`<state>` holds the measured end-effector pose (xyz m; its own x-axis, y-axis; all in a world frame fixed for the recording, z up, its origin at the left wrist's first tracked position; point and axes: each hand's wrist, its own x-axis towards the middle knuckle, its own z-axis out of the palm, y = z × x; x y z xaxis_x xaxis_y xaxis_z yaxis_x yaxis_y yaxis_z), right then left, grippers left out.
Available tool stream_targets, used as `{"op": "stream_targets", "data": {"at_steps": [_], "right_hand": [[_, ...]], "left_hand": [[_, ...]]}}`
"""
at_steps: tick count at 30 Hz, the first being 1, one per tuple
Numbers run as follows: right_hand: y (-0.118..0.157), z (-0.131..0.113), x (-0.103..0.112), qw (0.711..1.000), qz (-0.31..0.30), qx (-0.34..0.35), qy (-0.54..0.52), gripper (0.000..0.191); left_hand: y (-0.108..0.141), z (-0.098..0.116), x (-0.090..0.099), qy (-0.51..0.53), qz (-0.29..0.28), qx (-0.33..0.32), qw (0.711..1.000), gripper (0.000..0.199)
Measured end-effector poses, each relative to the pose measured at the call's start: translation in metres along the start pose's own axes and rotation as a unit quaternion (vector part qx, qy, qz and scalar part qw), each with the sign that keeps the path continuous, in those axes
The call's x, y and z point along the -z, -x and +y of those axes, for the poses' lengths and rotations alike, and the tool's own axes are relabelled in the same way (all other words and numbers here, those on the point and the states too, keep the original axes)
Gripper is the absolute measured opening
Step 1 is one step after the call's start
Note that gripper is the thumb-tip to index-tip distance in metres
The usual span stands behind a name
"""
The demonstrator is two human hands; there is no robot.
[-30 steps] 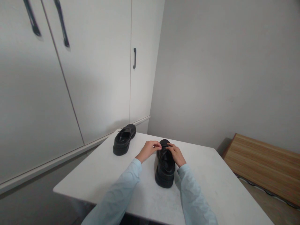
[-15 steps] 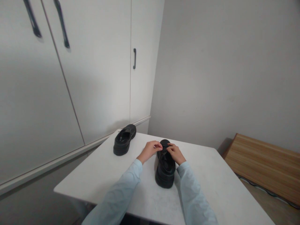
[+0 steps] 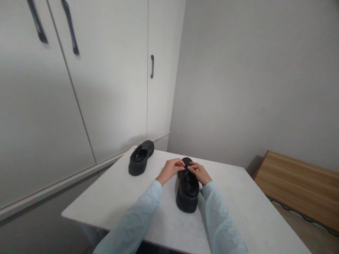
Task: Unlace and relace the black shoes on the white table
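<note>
A black thick-soled shoe (image 3: 187, 197) rests upright on the white table, heel toward me and toe pointing away. At its left side my left hand (image 3: 172, 170) is closed, thumb and fingers pinched over the front of the upper. From the right, my right hand (image 3: 198, 172) pinches at the same spot, its fingertips close to those of the left. Whether a lace or a strap lies between the fingers is too small and dark to tell. A matching black shoe (image 3: 138, 165) stands farther left, with a thin dark end sticking out at its side.
The white table (image 3: 111, 201) reaches from me toward the corner of the room. White cabinets (image 3: 113, 88) with dark handles rise on the left. A grey wall (image 3: 251, 77) stands behind. To the right is a wood-grain board (image 3: 299, 187), with a cable (image 3: 296, 212) along its lower edge.
Both hands stay at the front of the shoe, with only slight finger movement. The right hand has shifted a little to the right. Both shoes keep their places.
</note>
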<state>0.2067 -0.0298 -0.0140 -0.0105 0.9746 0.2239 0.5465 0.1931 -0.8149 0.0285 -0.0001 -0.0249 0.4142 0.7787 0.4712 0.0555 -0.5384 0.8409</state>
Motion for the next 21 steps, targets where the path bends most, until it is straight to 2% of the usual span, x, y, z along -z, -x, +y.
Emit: {"op": "stream_targets", "data": {"at_steps": [9,16,21], "right_hand": [[-0.0023,0.0006,-0.0016,1.0,-0.001,-0.016,0.002,0.026],[-0.0014,-0.0008,-0.0022,1.0,0.006,-0.009,0.022,0.024],[-0.0007,-0.0017,-0.0072,0.998,0.037,0.003,0.046,0.023]], "left_hand": [[-0.0014,-0.0016,0.004,0.052,-0.018,0.018,0.998,0.022],[-0.0011,-0.0019,0.0044,0.068,-0.007,0.04,0.997,0.026],[-0.0005,-0.0004,0.002,0.05,-0.018,0.018,0.998,0.028]]}}
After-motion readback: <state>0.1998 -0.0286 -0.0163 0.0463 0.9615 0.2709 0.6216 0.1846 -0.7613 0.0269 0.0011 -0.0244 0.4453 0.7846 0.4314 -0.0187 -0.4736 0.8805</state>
